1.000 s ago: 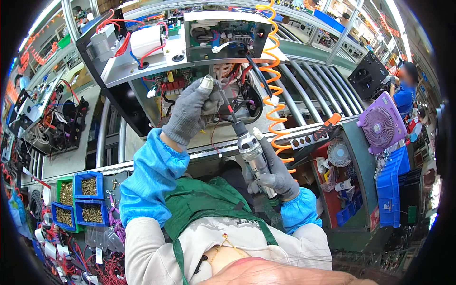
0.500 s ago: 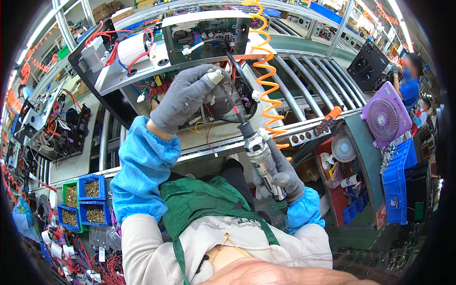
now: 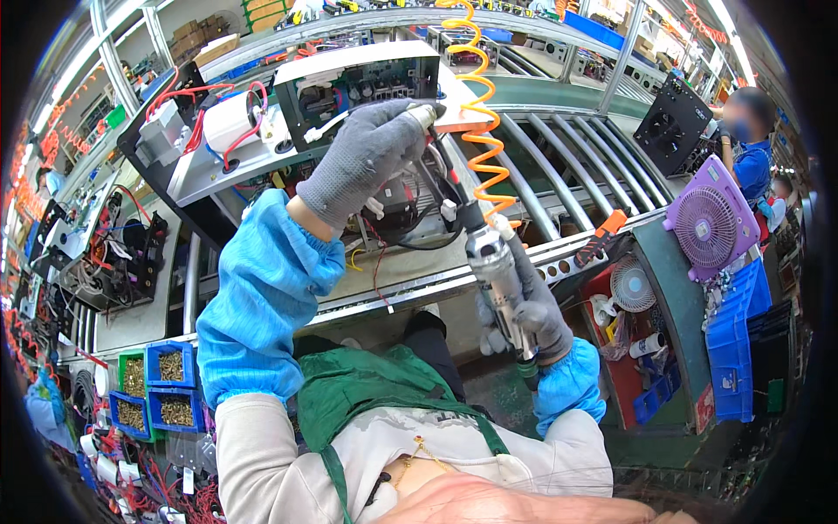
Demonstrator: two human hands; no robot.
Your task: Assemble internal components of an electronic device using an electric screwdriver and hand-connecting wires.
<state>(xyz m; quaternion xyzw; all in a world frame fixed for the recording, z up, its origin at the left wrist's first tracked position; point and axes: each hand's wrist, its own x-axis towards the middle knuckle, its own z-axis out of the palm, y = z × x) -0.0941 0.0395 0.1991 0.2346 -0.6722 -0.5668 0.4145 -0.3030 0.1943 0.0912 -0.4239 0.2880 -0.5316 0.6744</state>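
Note:
My right hand (image 3: 543, 323), in a grey glove, is wrapped round a silver air screwdriver (image 3: 496, 269) in front of the conveyor. Its long bit points up and to the left, toward my other hand. My left hand (image 3: 367, 157), also gloved in grey with pale fingertips, is closed in a pinch near the bit's tip; what lies in the fingers is too small to make out. Below and behind it stands an open machine chassis (image 3: 397, 205) with wires and dark parts inside. A white-topped box with circuit boards (image 3: 358, 74) sits on the chassis just beyond my left hand.
An orange coiled hose (image 3: 485, 122) hangs beside the chassis. Metal rollers (image 3: 559, 166) run to the right. Blue bins of brass-coloured screws (image 3: 172, 365) stand at the lower left. A purple fan (image 3: 705, 218) is at the right, near a co-worker (image 3: 751, 144).
My left hand has moved slightly up and to the right, still pinched. The screwdriver in my right hand has shifted to the right. The chassis appears a little further left.

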